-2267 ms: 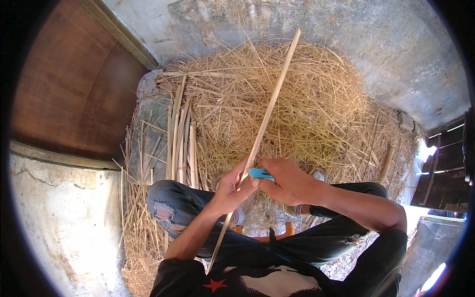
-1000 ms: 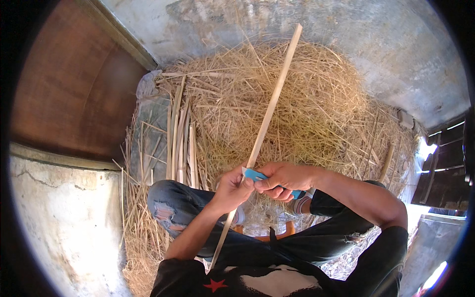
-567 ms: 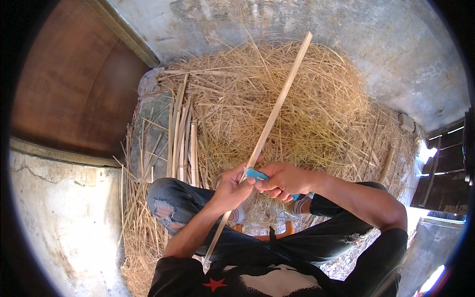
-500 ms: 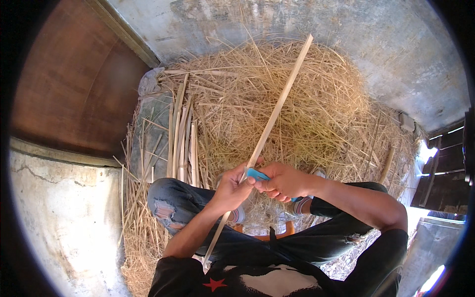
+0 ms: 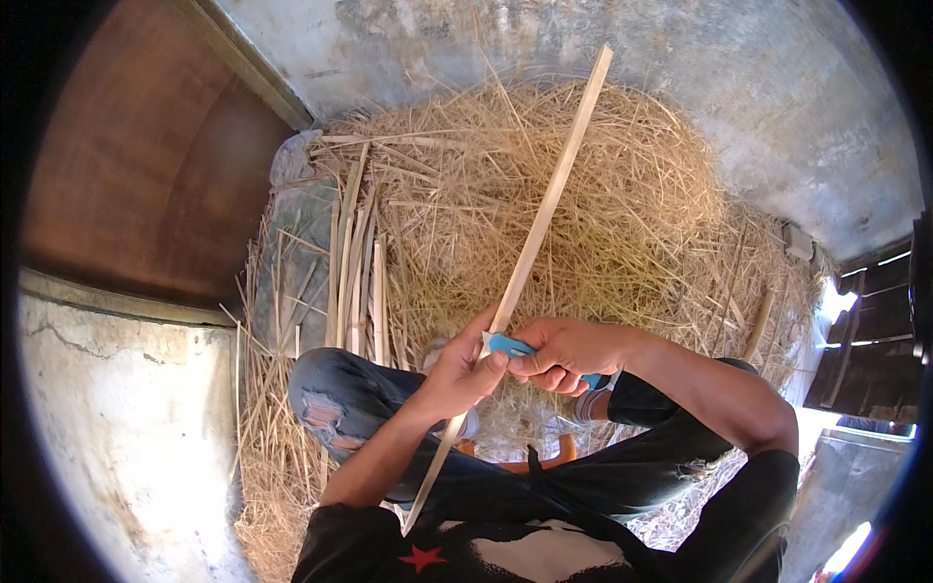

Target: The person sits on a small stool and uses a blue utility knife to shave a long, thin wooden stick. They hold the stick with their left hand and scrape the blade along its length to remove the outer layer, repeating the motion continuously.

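A long pale strip of split bamboo (image 5: pixel 546 199) slants across the view, its far end up by the wall and its near end against my shirt. My left hand (image 5: pixel 455 377) is closed around it below the middle, thumb toward the knife. In my right hand (image 5: pixel 573 352), fingers wrapped round the handle, is a blue utility knife (image 5: pixel 510 346). Its head meets the strip right beside my left thumb; the blade itself is mostly too small to make out. The rear of the blue handle shows beneath my right fingers.
Several split bamboo slats (image 5: pixel 355 267) lie in a bundle left of centre. A big heap of thin shavings (image 5: pixel 632 194) covers the floor ahead, up to the grey wall (image 5: pixel 680 49). A brown panel (image 5: pixel 146 165) stands at the left. My bent knees (image 5: pixel 330 398) flank the work.
The bamboo strip has slid a little away from me, so its near end now shows by my shirt. My right hand and the knife have shifted slightly right.
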